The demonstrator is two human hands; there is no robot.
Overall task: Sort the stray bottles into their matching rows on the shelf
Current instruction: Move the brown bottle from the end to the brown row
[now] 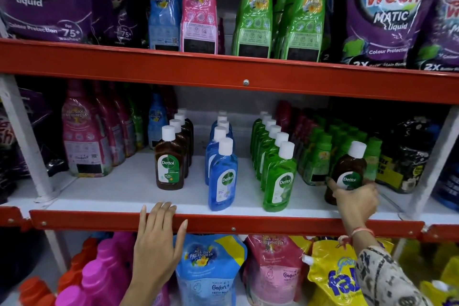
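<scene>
On the white middle shelf stand three rows of white-capped Dettol bottles: a brown row, a blue row and a green row. A stray brown Dettol bottle sits tilted at the right, apart from the brown row and in front of small green bottles. My right hand is wrapped around its lower part. My left hand lies flat on the shelf's red front rail, fingers spread, holding nothing.
Small green and red bottles crowd the right of the middle shelf, pink softener bottles the left. White shelf posts flank it. Tall bottles and purple pouches fill the shelf above; pouches and pink bottles the shelf below.
</scene>
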